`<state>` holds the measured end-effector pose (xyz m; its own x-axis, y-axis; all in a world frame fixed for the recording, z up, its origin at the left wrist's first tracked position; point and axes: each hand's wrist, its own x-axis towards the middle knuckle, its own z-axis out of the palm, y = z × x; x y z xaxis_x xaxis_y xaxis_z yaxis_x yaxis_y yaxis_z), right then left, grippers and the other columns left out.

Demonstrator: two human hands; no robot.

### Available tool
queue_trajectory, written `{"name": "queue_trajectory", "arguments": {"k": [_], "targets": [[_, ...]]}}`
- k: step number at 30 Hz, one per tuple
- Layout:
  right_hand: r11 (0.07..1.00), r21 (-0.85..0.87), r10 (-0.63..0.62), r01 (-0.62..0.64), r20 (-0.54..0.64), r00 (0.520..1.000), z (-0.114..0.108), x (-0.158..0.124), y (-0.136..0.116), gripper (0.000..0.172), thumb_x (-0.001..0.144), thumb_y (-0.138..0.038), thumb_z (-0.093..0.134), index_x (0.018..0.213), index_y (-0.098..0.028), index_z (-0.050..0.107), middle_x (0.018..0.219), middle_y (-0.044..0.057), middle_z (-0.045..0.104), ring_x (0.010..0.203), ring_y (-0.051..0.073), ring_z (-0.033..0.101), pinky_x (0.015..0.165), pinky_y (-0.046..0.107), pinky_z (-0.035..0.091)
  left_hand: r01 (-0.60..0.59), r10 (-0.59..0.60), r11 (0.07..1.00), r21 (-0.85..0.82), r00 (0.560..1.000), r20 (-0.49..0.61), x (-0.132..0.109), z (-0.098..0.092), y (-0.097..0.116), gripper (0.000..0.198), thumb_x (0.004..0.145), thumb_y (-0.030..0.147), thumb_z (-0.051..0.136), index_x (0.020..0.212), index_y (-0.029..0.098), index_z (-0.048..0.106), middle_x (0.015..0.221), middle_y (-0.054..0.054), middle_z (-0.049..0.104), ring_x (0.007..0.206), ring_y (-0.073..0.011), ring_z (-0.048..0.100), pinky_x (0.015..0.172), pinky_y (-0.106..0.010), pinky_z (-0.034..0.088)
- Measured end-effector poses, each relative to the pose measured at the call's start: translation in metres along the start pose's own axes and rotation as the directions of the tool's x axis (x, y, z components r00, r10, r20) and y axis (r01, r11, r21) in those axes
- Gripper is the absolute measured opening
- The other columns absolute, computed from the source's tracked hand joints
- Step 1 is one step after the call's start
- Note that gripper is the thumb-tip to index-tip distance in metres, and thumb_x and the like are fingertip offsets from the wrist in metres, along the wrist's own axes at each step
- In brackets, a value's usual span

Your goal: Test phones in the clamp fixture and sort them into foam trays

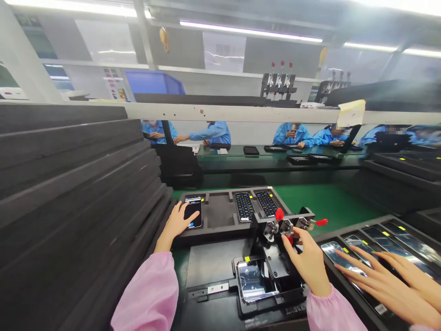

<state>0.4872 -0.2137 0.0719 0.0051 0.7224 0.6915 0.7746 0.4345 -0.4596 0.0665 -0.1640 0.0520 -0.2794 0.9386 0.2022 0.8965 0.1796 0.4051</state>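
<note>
My left hand point(176, 221) lies over a lit smartphone point(195, 212) in the left slot of a black foam tray point(220, 211). Its fingers and thumb are spread across the screen. At the black test fixture point(277, 264), my right hand point(308, 259) has thumb and fingers around a toggle clamp's red lever point(290, 239), partly hidden by the fingers. Another red lever point(279, 214) stands upright, and a third red lever point(321, 222) points right. A smartphone point(253, 280) with a yellow tab rests face up in the fixture, partly covered by its metal block.
A tall stack of black foam trays point(69, 207) rises on the left. On the right, a co-worker's hands point(389, 280) reach over another tray of phones point(409, 241). Two phones with keypad-like screens point(244, 207) sit in the middle tray. People in blue point(292, 134) work behind.
</note>
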Motion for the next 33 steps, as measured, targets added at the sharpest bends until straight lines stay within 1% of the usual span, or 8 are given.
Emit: {"name": "queue_trajectory", "arguments": {"k": [7,13,18,22,25,27,30,33], "targets": [[0.998,0.031,0.048,-0.048,0.0,0.999,0.002,-0.001,-0.001,0.028,0.082,-0.043,0.054,0.094,-0.017,0.055,0.076,0.003,0.06,0.068,0.016,0.059,0.064,0.028,0.05,0.088,-0.088,0.996,0.012,0.994,0.069,0.02,0.001,-0.002,0.084,0.072,0.075,0.039,0.136,0.022,0.031,0.147,-0.018,0.023,0.133,-0.0364,0.024,0.097,-0.05,0.032],[0.995,0.052,0.089,-0.089,0.007,0.996,0.001,-0.003,-0.005,0.026,0.081,-0.041,0.056,0.094,-0.018,0.055,0.077,0.002,0.061,0.069,0.015,0.059,0.063,0.028,0.05,0.114,-0.115,0.993,0.021,0.991,0.073,0.035,0.001,0.002,0.084,0.069,0.076,0.041,0.13,0.019,0.042,0.146,-0.02,0.023,0.129,-0.0416,0.029,0.095,-0.053,0.034],[0.993,0.056,0.103,-0.105,0.037,0.994,-0.002,-0.004,-0.006,0.025,0.083,-0.039,0.054,0.097,-0.019,0.053,0.074,0.002,0.062,0.067,0.016,0.06,0.064,0.029,0.05,0.073,-0.072,0.997,-0.01,0.997,0.015,0.027,-0.009,0.012,0.073,0.08,0.065,0.035,0.135,0.017,0.033,0.144,-0.018,0.029,0.131,-0.0356,0.027,0.098,-0.05,0.032],[0.993,0.057,0.097,-0.101,0.07,0.993,-0.001,-0.004,-0.004,0.024,0.081,-0.036,0.056,0.101,-0.023,0.049,0.071,0.001,0.06,0.06,0.016,0.059,0.061,0.029,0.049,-0.034,0.031,0.999,-0.041,0.998,-0.052,-0.013,-0.023,0.042,0.07,0.083,0.057,0.039,0.136,0.012,0.029,0.145,-0.016,0.029,0.135,-0.0305,0.018,0.106,-0.047,0.024],[0.981,0.098,0.159,-0.166,0.077,0.984,0.002,-0.003,-0.008,0.031,0.081,-0.035,0.056,0.107,-0.023,0.044,0.069,-0.001,0.058,0.057,0.015,0.056,0.059,0.029,0.048,-0.205,0.207,0.976,-0.08,0.978,0.016,-0.072,-0.026,0.073,0.071,0.077,0.062,0.047,0.136,0.025,0.031,0.143,-0.006,0.035,0.132,-0.0238,0.03,0.108,-0.039,0.026],[0.965,0.132,0.212,-0.225,0.101,0.972,0.001,-0.003,-0.014,0.04,0.082,-0.034,0.054,0.116,-0.022,0.039,0.066,-0.003,0.055,0.055,0.014,0.053,0.058,0.028,0.047,-0.394,0.414,0.909,-0.137,0.892,0.183,-0.112,-0.02,0.092,0.089,0.068,0.067,0.055,0.14,0.029,0.02,0.147,-0.005,0.028,0.133,-0.0274,0.026,0.109,-0.045,0.023],[0.943,0.176,0.276,-0.282,0.059,0.959,-0.006,-0.003,-0.022,0.049,0.084,-0.032,0.052,0.127,-0.02,0.032,0.056,-0.009,0.045,0.048,0.011,0.045,0.055,0.025,0.043,-0.507,0.569,0.822,-0.26,0.725,0.388,-0.153,-0.003,0.112,0.122,0.05,0.07,0.067,0.143,0.029,-0.001,0.148,-0.011,0.023,0.133,-0.0355,0.023,0.106,-0.063,0.011],[0.948,0.223,0.258,-0.227,-0.121,0.959,-0.02,0.002,-0.025,0.049,0.083,-0.031,0.053,0.127,-0.019,0.035,0.058,-0.008,0.043,0.051,0.01,0.045,0.06,0.026,0.044,-0.514,0.594,0.805,-0.297,0.708,0.383,-0.163,0.013,0.122,0.131,0.044,0.067,0.071,0.143,0.026,-0.005,0.14,-0.015,0.038,0.127,-0.0359,0.035,0.103,-0.068,-0.003]]}}
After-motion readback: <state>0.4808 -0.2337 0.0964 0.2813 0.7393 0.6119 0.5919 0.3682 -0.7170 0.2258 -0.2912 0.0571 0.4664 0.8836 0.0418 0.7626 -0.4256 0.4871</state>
